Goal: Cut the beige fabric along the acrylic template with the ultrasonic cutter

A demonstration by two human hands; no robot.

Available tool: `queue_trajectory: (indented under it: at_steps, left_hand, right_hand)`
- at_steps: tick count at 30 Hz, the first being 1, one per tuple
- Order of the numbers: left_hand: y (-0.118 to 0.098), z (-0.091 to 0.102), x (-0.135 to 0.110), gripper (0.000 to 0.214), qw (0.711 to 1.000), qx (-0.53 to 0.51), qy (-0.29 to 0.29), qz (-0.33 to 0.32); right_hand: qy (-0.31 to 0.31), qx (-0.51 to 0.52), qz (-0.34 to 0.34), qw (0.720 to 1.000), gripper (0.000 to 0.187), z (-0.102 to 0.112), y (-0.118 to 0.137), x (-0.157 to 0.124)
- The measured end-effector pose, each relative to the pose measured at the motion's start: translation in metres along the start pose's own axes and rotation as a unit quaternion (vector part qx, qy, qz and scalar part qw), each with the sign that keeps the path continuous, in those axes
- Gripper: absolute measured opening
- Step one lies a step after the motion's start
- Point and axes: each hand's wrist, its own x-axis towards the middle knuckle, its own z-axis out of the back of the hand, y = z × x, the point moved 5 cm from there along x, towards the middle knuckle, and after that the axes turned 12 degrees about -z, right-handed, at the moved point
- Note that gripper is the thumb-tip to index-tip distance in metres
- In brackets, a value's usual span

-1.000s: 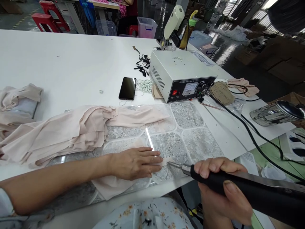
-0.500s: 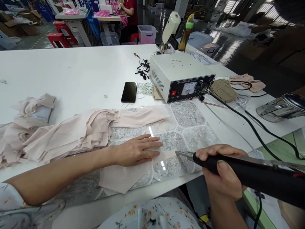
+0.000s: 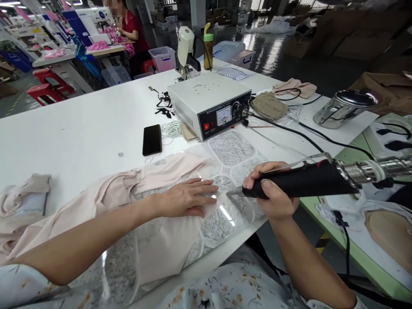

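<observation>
My left hand [image 3: 188, 198] lies flat with fingers spread, pressing a pale pink fabric piece [image 3: 167, 251] onto a clear-topped patterned mat [image 3: 214, 234]. A narrow end of this fabric reaches right, past my fingertips. In my right hand [image 3: 278, 201] is a corded ultrasonic hand tool [image 3: 301, 179] with a black grip and a slim metal tip. Its tip is at the fabric's narrow end; whether it touches cannot be made out. Behind my left hand and forearm, more pale pink fabric pieces [image 3: 119, 191] lie in overlapping layers.
A control box [image 3: 209, 94] with a lit red switch stands behind the mat, a phone [image 3: 152, 140] beside it. Cables run along the right side near a metal canister [image 3: 343, 109]. A tape dispenser-like device [image 3: 186, 47] and a bottle [image 3: 208, 50] stand behind. A co-worker [image 3: 130, 34] sits far back.
The view has turned right, so the table things appear further left. My left hand remains flat on the fabric. My right hand still grips the tool, whose rear end now shows.
</observation>
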Motion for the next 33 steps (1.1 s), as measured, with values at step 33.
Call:
queue_trajectory:
  at_steps: [33]
  left_hand:
    - [-0.005,0.007,0.005,0.020,0.991,0.006,0.005,-0.132]
  right_hand:
    - [-0.032,0.029,-0.022,0.999,0.015,0.001,-0.003,0.009]
